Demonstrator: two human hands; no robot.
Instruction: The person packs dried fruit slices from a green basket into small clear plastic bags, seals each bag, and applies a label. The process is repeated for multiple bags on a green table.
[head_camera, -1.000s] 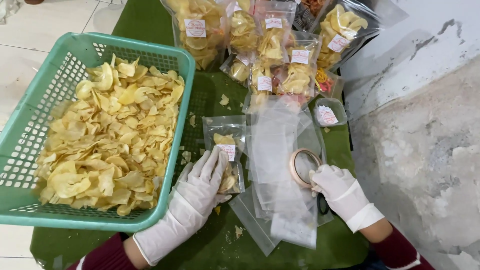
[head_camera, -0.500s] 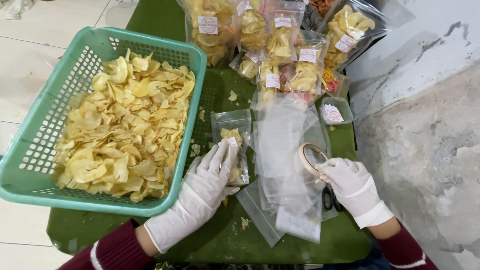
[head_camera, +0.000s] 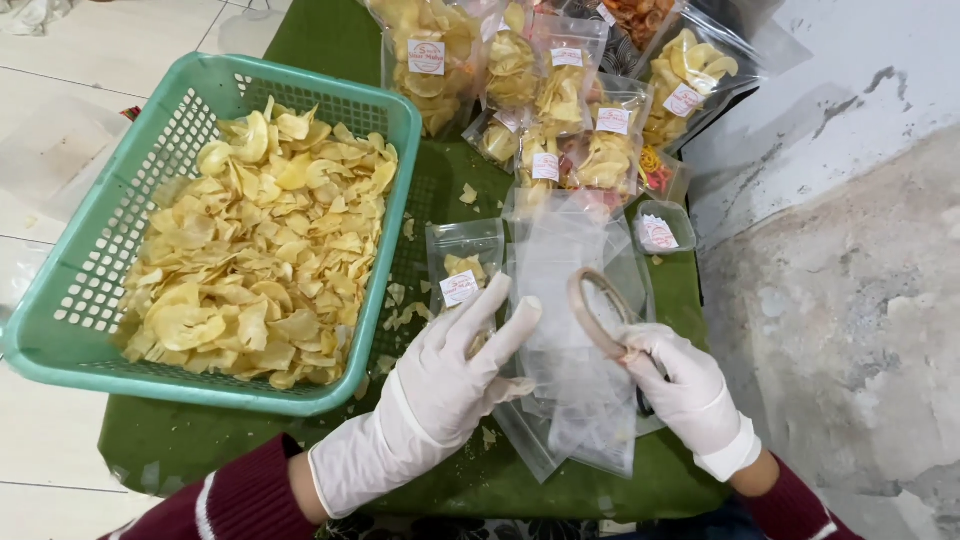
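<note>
Compared with a second earlier, the left hand (head_camera: 450, 375) was seen shifted slightly, fingers spread flat on the small bag of chips (head_camera: 463, 275) beside the basket (head_camera: 60, 340), while the tape roll (head_camera: 597, 310) remained pinched in the right hand (head_camera: 680, 385) over the empty bags (head_camera: 570, 400), so sealing looked imminent.

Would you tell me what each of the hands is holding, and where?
Right hand grips a tape roll by its lower rim; left hand holds nothing, resting on a small chip bag.

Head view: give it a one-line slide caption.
White-gloved left hand rests on small clear chip pouch; right hand holds tape ring.
</note>
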